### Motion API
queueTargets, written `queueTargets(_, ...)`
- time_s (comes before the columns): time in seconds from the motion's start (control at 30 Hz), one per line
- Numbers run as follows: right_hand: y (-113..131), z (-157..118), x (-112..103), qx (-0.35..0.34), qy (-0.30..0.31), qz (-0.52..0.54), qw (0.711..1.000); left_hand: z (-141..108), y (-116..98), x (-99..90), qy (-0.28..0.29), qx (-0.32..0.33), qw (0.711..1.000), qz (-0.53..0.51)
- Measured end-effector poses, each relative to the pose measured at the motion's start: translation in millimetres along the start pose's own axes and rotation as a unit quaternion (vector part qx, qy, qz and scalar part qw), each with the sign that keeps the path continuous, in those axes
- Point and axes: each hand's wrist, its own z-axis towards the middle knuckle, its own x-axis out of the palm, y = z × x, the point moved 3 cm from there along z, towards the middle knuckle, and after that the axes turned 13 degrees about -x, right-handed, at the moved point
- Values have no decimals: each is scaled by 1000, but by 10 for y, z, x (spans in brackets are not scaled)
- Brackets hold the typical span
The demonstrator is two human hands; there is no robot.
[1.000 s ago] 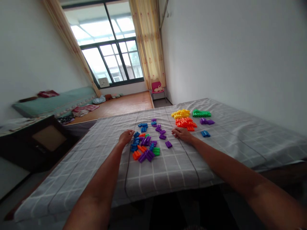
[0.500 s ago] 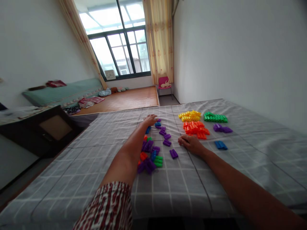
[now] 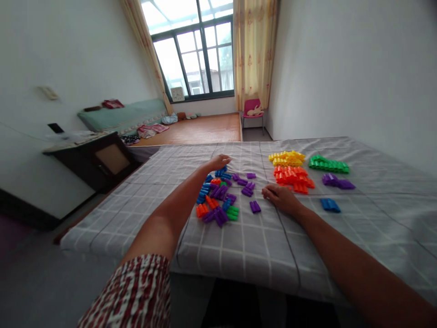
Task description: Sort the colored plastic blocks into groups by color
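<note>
My left hand (image 3: pixel 219 161) reaches over the far end of a mixed pile, its fingers extended to the right just above some blue plastic pieces (image 3: pixel 222 173). Its palm is turned down and out of sight. Below my left forearm lie jumbled purple pieces (image 3: pixel 220 192), orange pieces (image 3: pixel 202 210) and green pieces (image 3: pixel 232 212). My right hand (image 3: pixel 279 196) rests on the cloth with curled fingers, in front of a stack of orange pieces (image 3: pixel 292 175); whatever is under the fingers is hidden. Between the hands, a few purple pieces (image 3: pixel 248 189) lie loose, one of them (image 3: pixel 255 207) nearer me.
Yellow pieces (image 3: pixel 287 158) sit behind the orange stack. Rows of green pieces (image 3: pixel 328 164), a few purple pieces (image 3: pixel 337 181) and blue pieces (image 3: pixel 330 205) are grouped at the right. A grey checked cloth (image 3: pixel 266 255) covers the surface, whose near edge is before me.
The camera view has shifted, so the surface sits further right and higher. My left hand's fingers look less spread. One purple piece now lies apart, right of the far loose ones.
</note>
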Motion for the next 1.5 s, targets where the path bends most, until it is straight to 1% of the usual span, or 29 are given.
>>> queueTargets(0.03, -3, -2, 4, -1, 0, 1, 1000, -14, 79, -40, -25, -29, 999, -2)
queueTargets(0.1, -21, -13, 6, -1, 0, 4, 1000, -13, 206, -60, -43, -68, 997, 1)
queueTargets(0.17, -53, -32, -2, 3, 0, 4, 1000, 13, 276, -25, -41, -83, 996, 7)
queueTargets(0.23, -89, -55, -19, 6, -4, 1, 1000, 36, 294, 38, -33, -94, 995, 11)
queueTargets(0.3, -117, -71, -37, 7, -8, 2, 1000, 18, 255, 114, -13, -100, 995, 18)
queueTargets(0.37, -129, -77, -47, 9, -11, 5, 1000, -63, 153, 189, 23, -91, 995, 21)
queueTargets(0.43, -132, -77, -46, 14, -14, 8, 1000, -207, -3, 240, 64, -56, 996, 7)
queueTargets(0.5, -138, -78, -41, 20, -19, 13, 1000, -394, -167, 237, 88, 6, 996, -11)
queueTargets(0.53, -143, -80, -39, 22, -21, 14, 999, -496, -225, 207, 82, 37, 996, -13)
queueTargets(0.57, -149, -84, -39, 22, -23, 12, 999, -600, -253, 159, 63, 60, 996, -11)
queueTargets(0.6, -155, -90, -40, 21, -24, 8, 999, -706, -243, 96, 30, 69, 997, -6)
queueTargets(0.63, -159, -96, -43, 18, -24, 3, 1000, -815, -193, 23, -11, 62, 998, 0)
queueTargets(0.7, -160, -108, -53, 14, -26, -2, 1000, -1044, 10, -114, -91, 3, 996, 10)
queueTargets(0.73, -153, -114, -56, 12, -26, -3, 1000, -1162, 137, -157, -116, -33, 993, 15)
queueTargets(0.77, -140, -118, -57, 11, -26, -6, 1000, -1279, 255, -177, -130, -54, 990, 19)
queueTargets(0.8, -118, -121, -54, 9, -26, -10, 1000, -1387, 361, -174, -140, -74, 987, 25)
queueTargets(0.87, -41, -125, -29, -4, -21, -15, 1000, -1556, 520, -97, -150, -133, 979, 39)
queueTargets(0.9, 12, -126, -5, -15, -15, -13, 1000, -1607, 548, -25, -146, -146, 978, 39)
queueTargets(0.93, 72, -128, 25, -29, -7, -8, 1000, -1633, 541, 61, -140, -145, 979, 37)
queueTargets(1.0, 201, -134, 99, -68, 19, 2, 997, -1619, 444, 240, -142, -134, 980, 26)
queueTargets(1.1, 348, -147, 196, -136, 57, -19, 989, -1498, 180, 454, -167, -93, 982, 1)
queueTargets(1.17, 363, -149, 221, -151, 54, -37, 986, -1403, 1, 539, -186, -62, 980, -13)
queueTargets(1.2, 348, -148, 222, -150, 43, -41, 987, -1359, -71, 564, -193, -50, 980, -20)
queueTargets(1.27, 297, -145, 210, -154, 10, -44, 987, -1285, -162, 575, -204, -40, 978, -31)
queueTargets(1.33, 255, -146, 193, -176, -26, -56, 982, -1228, -172, 532, -220, -48, 974, -38)
queueTargets(1.43, 240, -156, 185, -215, -51, -90, 971, -1172, -61, 391, -252, -61, 965, -45)
queueTargets(1.5, 251, -161, 186, -223, -56, -116, 966, -1150, 64, 296, -264, -58, 961, -56)
